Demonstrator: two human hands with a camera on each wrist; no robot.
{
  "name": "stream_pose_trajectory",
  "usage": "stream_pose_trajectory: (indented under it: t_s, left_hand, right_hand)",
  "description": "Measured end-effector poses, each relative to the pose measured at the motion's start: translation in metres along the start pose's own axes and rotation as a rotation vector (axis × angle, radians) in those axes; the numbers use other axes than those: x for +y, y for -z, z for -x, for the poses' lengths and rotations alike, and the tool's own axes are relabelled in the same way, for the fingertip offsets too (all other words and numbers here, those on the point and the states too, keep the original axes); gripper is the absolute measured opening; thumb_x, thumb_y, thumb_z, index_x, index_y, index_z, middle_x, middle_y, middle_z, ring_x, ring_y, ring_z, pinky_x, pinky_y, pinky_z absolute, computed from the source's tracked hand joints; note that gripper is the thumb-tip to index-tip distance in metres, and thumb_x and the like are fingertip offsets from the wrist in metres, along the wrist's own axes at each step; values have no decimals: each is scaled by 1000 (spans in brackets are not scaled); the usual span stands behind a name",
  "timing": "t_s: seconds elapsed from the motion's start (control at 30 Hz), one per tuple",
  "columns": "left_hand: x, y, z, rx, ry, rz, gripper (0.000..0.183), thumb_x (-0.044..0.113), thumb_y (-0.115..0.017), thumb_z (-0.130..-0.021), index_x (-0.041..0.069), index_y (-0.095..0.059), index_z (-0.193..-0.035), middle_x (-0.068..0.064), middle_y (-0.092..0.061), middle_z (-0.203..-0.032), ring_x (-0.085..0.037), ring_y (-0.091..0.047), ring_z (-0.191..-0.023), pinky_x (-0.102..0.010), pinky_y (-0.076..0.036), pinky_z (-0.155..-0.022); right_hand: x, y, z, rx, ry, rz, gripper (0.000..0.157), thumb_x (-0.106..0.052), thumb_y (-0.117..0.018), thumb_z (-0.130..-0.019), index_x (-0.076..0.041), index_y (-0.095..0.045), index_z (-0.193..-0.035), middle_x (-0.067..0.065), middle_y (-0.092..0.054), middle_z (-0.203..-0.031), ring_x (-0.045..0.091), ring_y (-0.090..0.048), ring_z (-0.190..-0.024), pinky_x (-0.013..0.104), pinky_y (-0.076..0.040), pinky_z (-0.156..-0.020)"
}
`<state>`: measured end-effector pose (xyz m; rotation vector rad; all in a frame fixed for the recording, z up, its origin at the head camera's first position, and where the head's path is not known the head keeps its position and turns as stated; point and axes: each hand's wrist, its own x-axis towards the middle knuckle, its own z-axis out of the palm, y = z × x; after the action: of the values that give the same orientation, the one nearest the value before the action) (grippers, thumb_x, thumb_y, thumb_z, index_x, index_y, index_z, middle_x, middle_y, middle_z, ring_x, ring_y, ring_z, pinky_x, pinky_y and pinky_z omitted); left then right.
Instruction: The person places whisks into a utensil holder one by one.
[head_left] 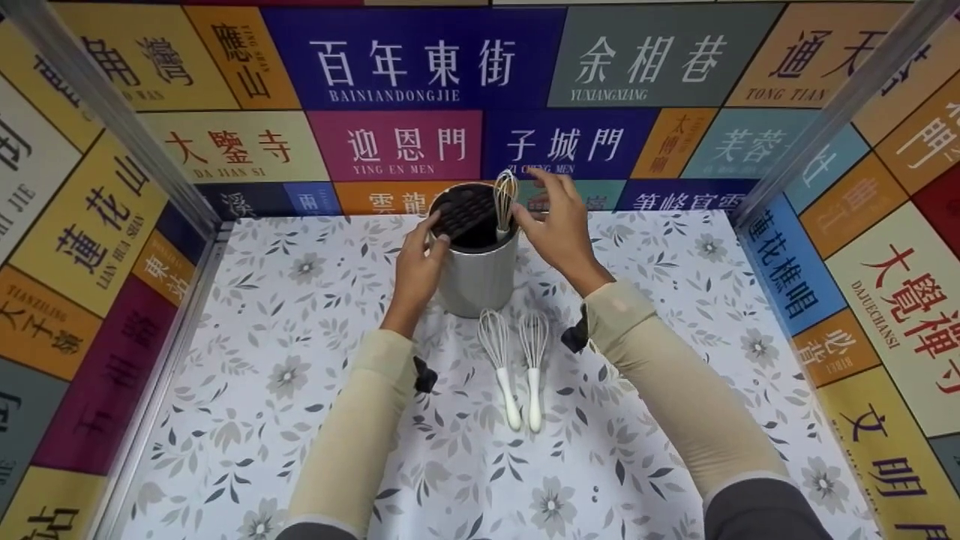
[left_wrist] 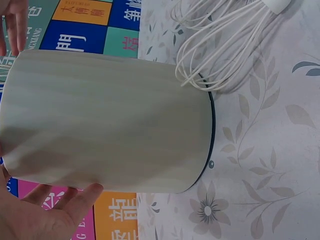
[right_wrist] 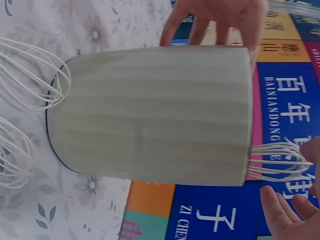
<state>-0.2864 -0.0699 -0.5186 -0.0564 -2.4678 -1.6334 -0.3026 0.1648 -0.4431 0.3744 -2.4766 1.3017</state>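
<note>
A grey cylindrical utensil holder (head_left: pixel 474 281) stands upright at the back of the table, with a dark perforated insert (head_left: pixel 466 210) inside its mouth. My left hand (head_left: pixel 416 270) holds the holder's left side near the rim, thumb towards me and fingers behind. One whisk (head_left: pixel 505 193) stands in the holder at the right, wire end up. Beside that whisk is my right hand (head_left: pixel 559 225), thumb and fingers spread apart around its wires, gripping nothing. Two more whisks (head_left: pixel 494 341) with white handles (head_left: pixel 534 401) lie side by side in front of the holder.
A white floral cloth (head_left: pixel 300 435) covers the table. Behind it rises a wall of coloured panels with printed characters (head_left: pixel 405 146), close to the holder. Similar panels flank both sides, with clear corner strips (head_left: pixel 832 97) at the edges.
</note>
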Motion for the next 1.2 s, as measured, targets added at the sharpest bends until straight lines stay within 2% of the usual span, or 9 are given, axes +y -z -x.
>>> stream_pose_trajectory:
  t_s: [0.17, 0.3, 0.57, 0.7, 0.87, 1.2]
  left_hand:
    - [-1, 0, 0, 2, -3, 13, 48, 29, -53, -105, 23, -50, -153, -9, -49, -153, -23, -47, -142, -43, -41, -116]
    - [0, 0, 1, 5, -3, 11, 48, 28, -54, -105, 22, -51, -152, -10, -50, -152, -23, -47, -141, -42, -42, -115]
    - [0, -1, 1, 10, -5, 10, 48, 26, -53, -105, 21, -51, -152, -10, -51, -152, -22, -47, -141, -40, -42, -116]
    - [1, -1, 1, 11, -3, 15, 47, 26, -53, -105, 21, -51, -152, -10, -50, -153, -23, -46, -143, -40, -41, -116]
    - [0, -1, 0, 18, -11, 9, 47, 26, -54, -105, 21, -51, -152, -11, -50, -153, -23, -46, -142, -41, -42, -116]
    - [1, -3, 0, 10, 2, 14, 47, 27, -53, -105, 21, -51, -152, -11, -51, -152, -24, -48, -140, -43, -41, -116]
  right_hand:
    - [2, 19, 13, 36, -5, -24, 55, -24, -72, -94, -14, -54, -146, 10, -57, -130, 22, -67, -111, 37, -60, -90]
    - [7, 33, 28, 45, -44, -7, 57, -30, -73, -93, -16, -53, -145, 9, -60, -131, 22, -67, -111, 39, -60, -89]
    - [21, 50, 64, -15, -173, 22, 64, -41, -73, -92, -19, -47, -147, 7, -62, -128, 24, -70, -103, 46, -59, -83]
    - [33, 47, 84, -74, -221, 32, 66, -46, -73, -92, -19, -47, -146, 7, -63, -125, 24, -71, -100, 43, -61, -77]
    - [48, 37, 108, -159, -301, -18, 67, -48, -73, -91, -18, -47, -145, 10, -62, -126, 26, -71, -98, 37, -62, -71]
    - [77, 13, 143, -239, -405, -57, 70, -45, -74, -91, -15, -44, -146, 18, -61, -126, 29, -72, -91, 35, -62, -66]
